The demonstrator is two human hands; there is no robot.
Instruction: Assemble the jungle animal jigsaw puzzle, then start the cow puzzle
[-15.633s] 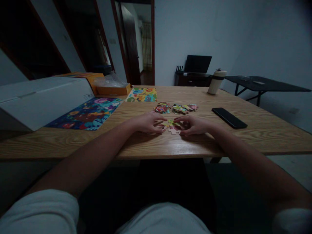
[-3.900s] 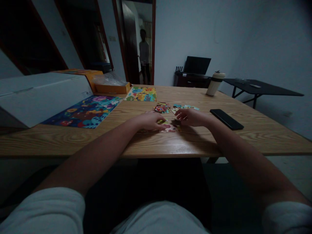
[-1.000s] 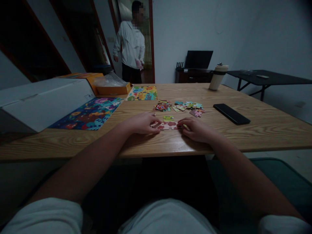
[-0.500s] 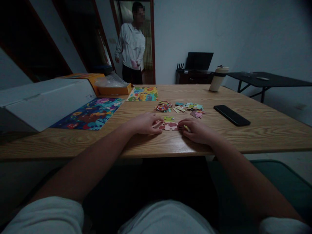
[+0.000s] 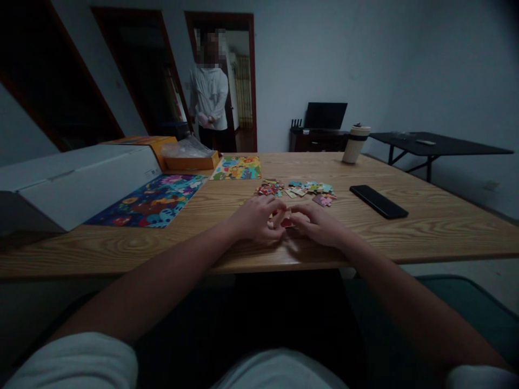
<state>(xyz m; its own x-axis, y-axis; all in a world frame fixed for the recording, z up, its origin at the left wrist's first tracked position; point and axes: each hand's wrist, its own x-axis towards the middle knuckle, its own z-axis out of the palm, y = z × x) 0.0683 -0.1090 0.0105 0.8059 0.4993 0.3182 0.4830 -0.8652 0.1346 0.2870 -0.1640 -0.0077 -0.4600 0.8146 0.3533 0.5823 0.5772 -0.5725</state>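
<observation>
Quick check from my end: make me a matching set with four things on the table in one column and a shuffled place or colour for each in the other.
1. Reddish pile of puzzle pieces
2. Smartphone
3. Travel mug
4. Clear plastic bag

A. Cream with a dark band
B. In the orange tray
C. Just beyond the left hand
D. Black, lying flat

Pairs: 1-C, 2-D, 3-A, 4-B

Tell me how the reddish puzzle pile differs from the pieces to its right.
Colour: the reddish puzzle pile is mostly red, while the pieces to its right show light blue, green, cream and pink. Spread: the reddish puzzle pile is compact, whereas the pieces to its right spread wider. Both lie on the wooden table, beyond the left hand and right hand.
</observation>
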